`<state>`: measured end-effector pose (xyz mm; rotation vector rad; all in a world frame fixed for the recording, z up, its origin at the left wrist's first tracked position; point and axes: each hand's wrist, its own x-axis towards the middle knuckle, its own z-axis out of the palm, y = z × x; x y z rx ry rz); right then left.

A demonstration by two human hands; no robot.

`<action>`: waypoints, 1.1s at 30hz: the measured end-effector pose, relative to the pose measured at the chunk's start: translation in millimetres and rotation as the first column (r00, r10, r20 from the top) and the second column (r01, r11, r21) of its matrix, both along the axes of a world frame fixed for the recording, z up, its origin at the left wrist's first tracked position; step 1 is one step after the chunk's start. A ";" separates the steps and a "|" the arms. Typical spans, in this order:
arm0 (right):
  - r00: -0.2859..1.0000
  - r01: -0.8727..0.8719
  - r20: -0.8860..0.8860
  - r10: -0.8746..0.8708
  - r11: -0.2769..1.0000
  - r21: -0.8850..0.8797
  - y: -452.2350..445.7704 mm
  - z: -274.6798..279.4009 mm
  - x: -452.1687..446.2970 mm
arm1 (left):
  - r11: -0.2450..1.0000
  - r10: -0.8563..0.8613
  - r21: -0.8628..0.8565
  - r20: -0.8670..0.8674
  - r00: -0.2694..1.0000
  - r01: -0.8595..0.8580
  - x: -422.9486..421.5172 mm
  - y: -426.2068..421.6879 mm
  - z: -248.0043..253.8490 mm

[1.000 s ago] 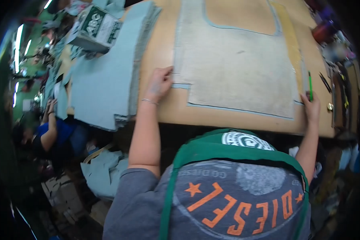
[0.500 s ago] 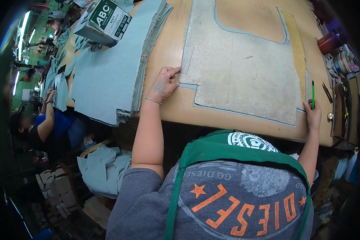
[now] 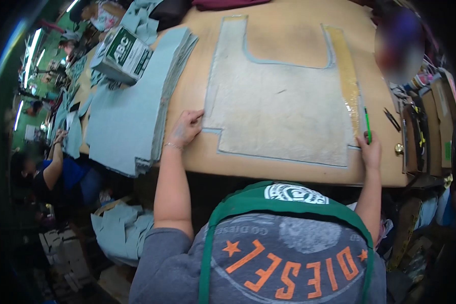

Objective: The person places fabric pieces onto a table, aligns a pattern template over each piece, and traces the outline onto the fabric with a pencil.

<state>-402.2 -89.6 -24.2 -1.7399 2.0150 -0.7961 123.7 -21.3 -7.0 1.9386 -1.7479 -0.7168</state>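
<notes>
A worn, pale pattern template (image 3: 276, 109) lies flat on the table, with thin edges of light blue cloth (image 3: 289, 64) showing around it. Yellowish tape (image 3: 343, 66) runs down its right side. My left hand (image 3: 186, 127) is closed, thumb and fingers pinching the template's left edge near the lower corner. At the lower right corner, my right hand (image 3: 371, 150) is closed around a green pencil (image 3: 368, 124), which stands nearly upright. Its fingers also touch the template's edge there.
A thick stack of light blue cloth (image 3: 124, 121) lies left of my left hand, with an ABC can (image 3: 121, 55) on it. Dark tweezers-like tool (image 3: 391, 119) and a box (image 3: 415, 134) are at right. A co-worker (image 3: 61, 169) works at far left.
The view has shifted, so the template's far end and dark cloth at the back now show. Both hands stay at the same corners of the template, the right still holding the pencil.
</notes>
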 end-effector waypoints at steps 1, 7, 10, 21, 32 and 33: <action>1.000 0.003 0.004 -0.003 1.000 -0.001 3.1 5.0 4.6 | 1.000 0.002 0.008 0.009 1.000 -0.002 0.6 0.8 0.1; 1.000 -0.005 -0.010 0.005 1.000 0.014 6.9 8.5 8.5 | 1.000 0.021 0.003 0.047 0.999 -0.021 0.8 3.6 -7.4; 0.999 -0.031 -0.009 0.031 0.999 -0.043 3.4 1.8 3.4 | 0.997 0.080 -0.008 0.033 0.996 -0.080 -10.4 0.9 -5.0; 0.999 -0.031 -0.020 0.030 0.999 -0.036 8.2 10.8 10.1 | 0.984 0.180 -0.025 0.064 0.982 -0.179 -16.8 -2.8 -0.6; 0.999 0.039 -0.028 -0.040 0.998 -0.045 4.7 2.1 4.5 | 0.987 -0.118 -0.050 0.411 0.904 0.152 -11.9 -25.5 14.9; 0.996 0.071 -0.040 -0.074 0.994 -0.079 7.2 3.0 8.6 | 0.975 -0.188 -0.014 0.473 0.861 0.221 -8.8 -27.6 15.7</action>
